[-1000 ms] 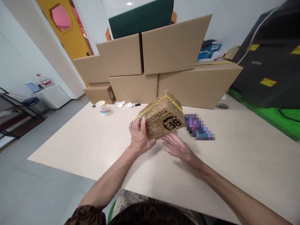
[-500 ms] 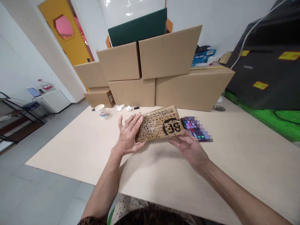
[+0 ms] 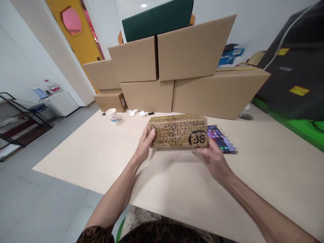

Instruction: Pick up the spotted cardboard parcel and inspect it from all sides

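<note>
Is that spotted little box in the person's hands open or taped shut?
Shut, as far as shows: the small box has unbroken faces with no raised flap, held at its ends by left hand and right hand.

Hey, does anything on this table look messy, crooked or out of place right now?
Mostly tidy. Two crumpled white tissues and a black marker lie loose by the stacked cartons. The printed box, held between left hand and right hand, looks intact.

A pale beige surface (image 3: 265, 175) stands on a grey floor (image 3: 37, 202). Large cardboard boxes (image 3: 192, 50) are stacked against a white wall (image 3: 25, 60). A yellow door (image 3: 78, 33) is at left, beside a black metal shelf (image 3: 15, 118).
</note>
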Available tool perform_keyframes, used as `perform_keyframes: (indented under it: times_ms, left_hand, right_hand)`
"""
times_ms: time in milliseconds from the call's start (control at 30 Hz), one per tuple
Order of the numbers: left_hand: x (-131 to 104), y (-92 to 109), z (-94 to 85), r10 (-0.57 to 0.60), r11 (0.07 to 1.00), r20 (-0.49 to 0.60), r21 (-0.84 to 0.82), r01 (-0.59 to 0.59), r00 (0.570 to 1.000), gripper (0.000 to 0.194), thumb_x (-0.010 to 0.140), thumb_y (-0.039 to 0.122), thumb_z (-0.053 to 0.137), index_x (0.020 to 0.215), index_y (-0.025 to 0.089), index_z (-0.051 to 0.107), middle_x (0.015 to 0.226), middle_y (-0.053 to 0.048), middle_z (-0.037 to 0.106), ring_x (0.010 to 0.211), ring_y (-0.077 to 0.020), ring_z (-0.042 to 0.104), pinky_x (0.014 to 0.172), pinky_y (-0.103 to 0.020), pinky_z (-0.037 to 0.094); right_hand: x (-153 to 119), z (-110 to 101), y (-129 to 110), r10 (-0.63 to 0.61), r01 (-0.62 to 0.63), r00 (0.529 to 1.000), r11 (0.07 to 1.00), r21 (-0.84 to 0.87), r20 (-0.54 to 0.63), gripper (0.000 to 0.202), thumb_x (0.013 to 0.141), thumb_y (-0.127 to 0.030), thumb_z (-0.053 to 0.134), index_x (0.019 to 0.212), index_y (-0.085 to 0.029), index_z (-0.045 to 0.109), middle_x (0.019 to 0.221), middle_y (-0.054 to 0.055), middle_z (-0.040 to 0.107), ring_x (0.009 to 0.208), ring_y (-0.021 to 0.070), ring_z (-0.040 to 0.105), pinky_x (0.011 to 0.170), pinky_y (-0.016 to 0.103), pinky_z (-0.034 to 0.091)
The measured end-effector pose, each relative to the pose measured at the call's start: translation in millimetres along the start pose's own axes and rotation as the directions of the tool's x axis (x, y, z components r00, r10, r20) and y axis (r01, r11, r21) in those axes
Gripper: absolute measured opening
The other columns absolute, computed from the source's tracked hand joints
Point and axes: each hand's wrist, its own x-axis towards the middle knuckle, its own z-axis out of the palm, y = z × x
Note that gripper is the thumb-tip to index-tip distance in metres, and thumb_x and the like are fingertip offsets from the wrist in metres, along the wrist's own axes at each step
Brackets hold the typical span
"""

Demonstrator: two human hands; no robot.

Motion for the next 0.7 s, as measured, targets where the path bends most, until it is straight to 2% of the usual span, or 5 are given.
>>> perform_keyframes:
  times_ms: [100, 167, 300, 433, 700]
  left_hand:
    - [2, 9, -3.1, 0.122, 0.991, -0.048, -0.043, -0.124, 0.991, 0.069, 0.083, 0.065, 0.075, 0.142, 0.032, 0.06, 0.151, -0.004, 0.062, 0.151, -0.0293, 0.046, 0.122, -0.043, 0.041]
    - [5, 12, -7.9, 0.104, 0.986, -0.123, -0.116, -0.118, 0.987, 0.067, 0.083, 0.075, 0.067, 0.129, 0.027, 0.068, 0.143, -0.007, 0.068, 0.145, -0.0319, 0.053, 0.116, -0.046, 0.048]
    - [15, 1, -16.9, -0.16, 0.973, -0.207, -0.197, 0.119, 0.965, 0.052, 0.076, 0.064, 0.08, 0.101, 0.02, 0.071, 0.114, -0.008, 0.079, 0.125, -0.0326, 0.068, 0.106, -0.047, 0.054]
    - [17, -13, -15.7, -0.27, 0.96, -0.186, -0.127, 0.25, 0.945, 0.047, 0.068, 0.041, 0.09, 0.104, 0.017, 0.071, 0.11, -0.007, 0.08, 0.125, -0.0303, 0.067, 0.111, -0.042, 0.049]
    - [9, 0, -6.7, 0.029, 0.995, -0.075, -0.095, -0.036, 0.997, 0.056, 0.064, 0.027, 0.077, 0.119, 0.024, 0.071, 0.142, -0.004, 0.069, 0.145, -0.0321, 0.05, 0.117, -0.042, 0.044]
  right_hand:
    - [-2, -2, -6, -0.154, 0.154, 0.987, 0.988, 0.009, 0.048, 0.053, 0.09, -0.035, 0.057, 0.142, -0.039, 0.058, 0.146, 0.001, 0.065, 0.133, 0.0307, 0.062, 0.112, 0.056, 0.05]
    - [2, -6, -4, -0.174, 0.17, 0.983, 0.982, 0.076, 0.054, 0.045, 0.095, -0.041, 0.05, 0.138, -0.038, 0.062, 0.144, 0.002, 0.067, 0.132, 0.0319, 0.063, 0.111, 0.058, 0.051]
    - [13, -11, 7, 0.041, -0.022, 0.997, 0.96, 0.279, -0.063, 0.027, 0.093, -0.048, 0.055, 0.102, -0.034, 0.075, 0.116, 0.001, 0.08, 0.121, 0.0322, 0.07, 0.106, 0.058, 0.055]
    - [17, -6, 11, 0.146, -0.11, 0.983, 0.955, 0.275, -0.115, 0.022, 0.083, -0.048, 0.07, 0.092, -0.028, 0.074, 0.107, 0.002, 0.081, 0.121, 0.0318, 0.07, 0.103, 0.049, 0.059]
    - [20, -15, 3, 0.009, 0.014, 0.996, 0.969, 0.245, -0.091, 0.033, 0.096, -0.058, 0.054, 0.103, -0.031, 0.072, 0.111, 0.004, 0.08, 0.117, 0.0291, 0.073, 0.1, 0.051, 0.06]
